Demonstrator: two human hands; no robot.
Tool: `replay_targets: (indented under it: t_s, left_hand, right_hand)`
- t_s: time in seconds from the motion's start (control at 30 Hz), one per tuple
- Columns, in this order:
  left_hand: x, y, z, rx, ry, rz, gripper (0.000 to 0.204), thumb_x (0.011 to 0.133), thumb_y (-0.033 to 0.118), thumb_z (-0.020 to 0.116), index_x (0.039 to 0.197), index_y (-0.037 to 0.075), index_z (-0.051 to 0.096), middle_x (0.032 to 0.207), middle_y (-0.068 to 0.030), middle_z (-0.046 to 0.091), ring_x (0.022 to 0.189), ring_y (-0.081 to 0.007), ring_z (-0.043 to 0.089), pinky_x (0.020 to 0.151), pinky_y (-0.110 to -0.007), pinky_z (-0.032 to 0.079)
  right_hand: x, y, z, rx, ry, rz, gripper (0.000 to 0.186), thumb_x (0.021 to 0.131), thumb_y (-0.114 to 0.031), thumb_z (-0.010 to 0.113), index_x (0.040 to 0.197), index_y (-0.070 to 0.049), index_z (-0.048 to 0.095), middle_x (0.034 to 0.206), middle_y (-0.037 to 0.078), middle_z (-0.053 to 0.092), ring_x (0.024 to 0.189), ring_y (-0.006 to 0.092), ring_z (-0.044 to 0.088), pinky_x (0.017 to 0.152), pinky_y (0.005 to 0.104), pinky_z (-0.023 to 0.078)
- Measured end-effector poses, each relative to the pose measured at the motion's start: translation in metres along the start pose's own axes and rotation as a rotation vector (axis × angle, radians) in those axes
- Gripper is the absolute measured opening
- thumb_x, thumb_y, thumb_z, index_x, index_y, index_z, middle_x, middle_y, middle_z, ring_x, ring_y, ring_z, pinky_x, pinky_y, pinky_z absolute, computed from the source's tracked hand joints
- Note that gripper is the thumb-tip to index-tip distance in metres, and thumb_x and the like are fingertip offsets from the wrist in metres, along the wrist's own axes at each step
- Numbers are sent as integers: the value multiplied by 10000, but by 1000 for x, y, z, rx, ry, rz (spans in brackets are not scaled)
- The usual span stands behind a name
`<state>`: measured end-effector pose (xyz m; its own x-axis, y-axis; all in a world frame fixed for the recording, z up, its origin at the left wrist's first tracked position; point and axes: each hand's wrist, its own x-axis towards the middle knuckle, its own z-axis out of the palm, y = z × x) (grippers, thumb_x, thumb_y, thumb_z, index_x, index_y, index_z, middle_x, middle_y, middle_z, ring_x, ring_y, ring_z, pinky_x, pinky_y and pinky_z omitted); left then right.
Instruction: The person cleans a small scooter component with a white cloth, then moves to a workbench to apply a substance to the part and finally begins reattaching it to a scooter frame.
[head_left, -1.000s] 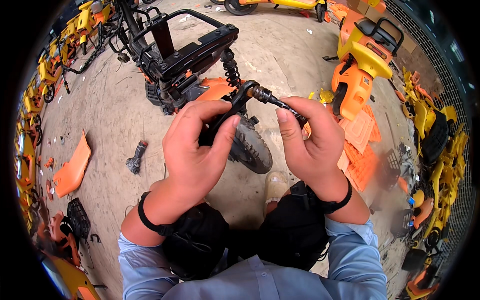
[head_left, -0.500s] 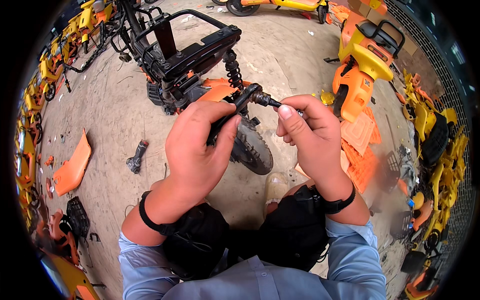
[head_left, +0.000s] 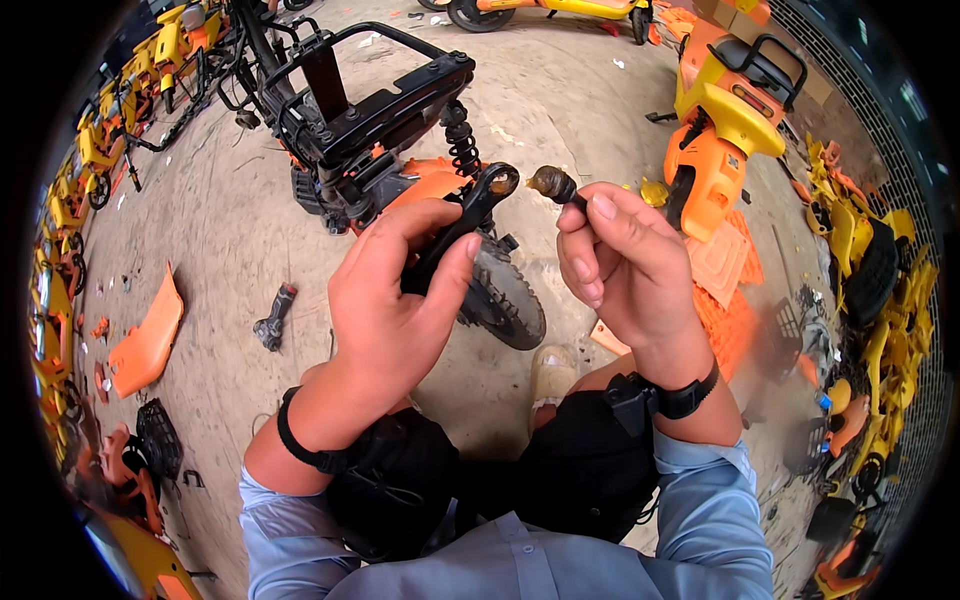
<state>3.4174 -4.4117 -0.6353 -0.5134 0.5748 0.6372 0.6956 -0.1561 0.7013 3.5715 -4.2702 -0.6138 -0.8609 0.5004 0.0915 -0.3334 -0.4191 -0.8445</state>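
My left hand (head_left: 400, 290) grips a black bracket-like metal part (head_left: 470, 215) with a round eye at its upper end. My right hand (head_left: 615, 265) pinches a short dark bolt with a rusty head (head_left: 553, 184), held just to the right of that eye and apart from it. Both hands hover above the rear wheel (head_left: 505, 295) of a stripped black scooter frame (head_left: 360, 110) with a coil shock absorber (head_left: 462, 140).
An orange and yellow scooter (head_left: 725, 110) stands at the right with orange panels (head_left: 725, 270) on the ground. An orange cover (head_left: 150, 335) and a small dark part (head_left: 272, 320) lie left. Piles of yellow scooter parts line both sides. My shoe (head_left: 552, 372) rests below the wheel.
The bolt was seated in the black part's eye a second ago. My right hand has drawn it out to the right, so the two pieces are now separate.
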Motion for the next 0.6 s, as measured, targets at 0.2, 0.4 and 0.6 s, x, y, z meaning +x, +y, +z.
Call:
replay_targets:
  t_s: [0.2,0.4,0.6]
  left_hand:
    - [1,3,0,-240,-105,-193,265,906,56,668,1149,-10,584,924,-48,646,764,-86,582,685,-223,482]
    - [6,4,-7,-568,-250,-429,275,1005,157,519,1212,-24,537,896,-43,617,733,-87,547,674,-222,460]
    - [9,-2,-7,-774,-329,-487,311,1043,193,440,1223,-46,524,904,-64,625,715,-93,542,679,-231,463]
  right_hand:
    - [3,2,-8,20,-7,34,305,1013,-265,494,956,12,607,645,65,579,505,112,485,457,222,363]
    - [2,2,-2,-56,33,39,321,1016,-278,489,923,4,612,624,55,567,498,107,476,462,220,361]
    - [-3,4,12,-351,190,-74,321,1019,-297,508,917,-13,619,626,19,558,524,75,472,489,209,369]
